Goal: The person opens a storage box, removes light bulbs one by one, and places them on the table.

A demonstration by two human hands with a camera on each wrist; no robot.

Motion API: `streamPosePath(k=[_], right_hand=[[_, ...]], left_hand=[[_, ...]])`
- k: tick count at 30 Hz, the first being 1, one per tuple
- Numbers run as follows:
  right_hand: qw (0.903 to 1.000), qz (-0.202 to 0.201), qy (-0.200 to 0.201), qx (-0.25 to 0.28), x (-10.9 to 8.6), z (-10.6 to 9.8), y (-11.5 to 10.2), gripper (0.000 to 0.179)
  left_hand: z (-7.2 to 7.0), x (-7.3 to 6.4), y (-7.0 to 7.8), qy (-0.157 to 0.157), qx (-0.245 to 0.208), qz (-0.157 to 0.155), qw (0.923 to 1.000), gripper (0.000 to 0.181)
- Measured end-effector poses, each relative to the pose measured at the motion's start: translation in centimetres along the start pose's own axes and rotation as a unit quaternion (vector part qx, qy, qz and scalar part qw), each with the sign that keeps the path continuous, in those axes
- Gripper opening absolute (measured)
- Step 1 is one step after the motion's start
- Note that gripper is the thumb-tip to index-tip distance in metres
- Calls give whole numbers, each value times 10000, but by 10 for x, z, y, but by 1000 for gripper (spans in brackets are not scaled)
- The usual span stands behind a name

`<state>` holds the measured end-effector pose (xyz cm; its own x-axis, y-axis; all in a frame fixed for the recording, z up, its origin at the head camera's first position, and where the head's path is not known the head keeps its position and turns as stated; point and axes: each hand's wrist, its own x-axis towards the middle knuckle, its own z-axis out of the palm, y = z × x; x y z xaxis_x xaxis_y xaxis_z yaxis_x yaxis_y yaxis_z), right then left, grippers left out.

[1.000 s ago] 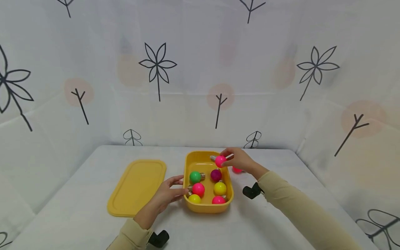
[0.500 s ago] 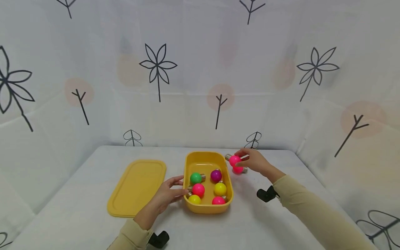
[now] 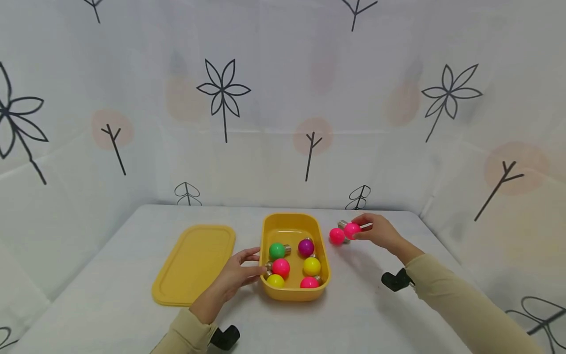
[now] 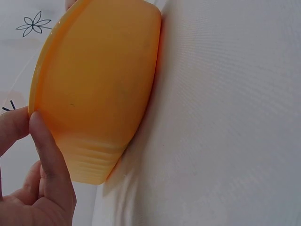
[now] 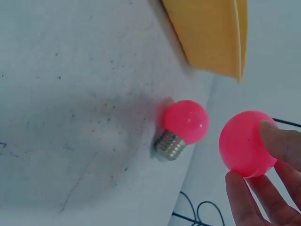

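My right hand pinches a pink light bulb between thumb and fingers, its metal base toward the far left. A second pink bulb lies on the table just beyond it, its silver screw base showing in the right wrist view. My left hand pinches the left rim of a yellow plastic container, thumb and finger at its edge in the left wrist view. Inside the container are a green bulb, a purple bulb, yellow bulbs, including one at the right, and pink bulbs, including one at the left.
A flat yellow lid lies left of the container. White cloth covers the table, and a white curtain with drawn flowers hangs behind and at both sides. Black wrist mounts sit at both sleeves.
My right hand has carried the pink bulb from over the container's far right side out to the right, beside the other pink bulb. The left hand has stayed at the rim.
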<state>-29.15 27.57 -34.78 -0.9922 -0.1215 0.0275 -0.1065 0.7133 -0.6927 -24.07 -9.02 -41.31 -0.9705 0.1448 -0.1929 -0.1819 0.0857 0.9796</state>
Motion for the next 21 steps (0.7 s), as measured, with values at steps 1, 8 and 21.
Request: streamPosePath(k=[1, 8, 21], right_hand=[[10000, 42, -5, -1, -1, 0, 2, 44], [9999, 125, 70, -49, -9, 3, 17, 43], [9987, 347, 362, 2, -16, 9, 44, 44]], left_hand=[[0, 0, 0, 8, -2, -1, 10000, 63], [1, -2, 1, -15, -11, -13, 10000, 64], [1, -2, 0, 14, 2, 21, 10000, 65]])
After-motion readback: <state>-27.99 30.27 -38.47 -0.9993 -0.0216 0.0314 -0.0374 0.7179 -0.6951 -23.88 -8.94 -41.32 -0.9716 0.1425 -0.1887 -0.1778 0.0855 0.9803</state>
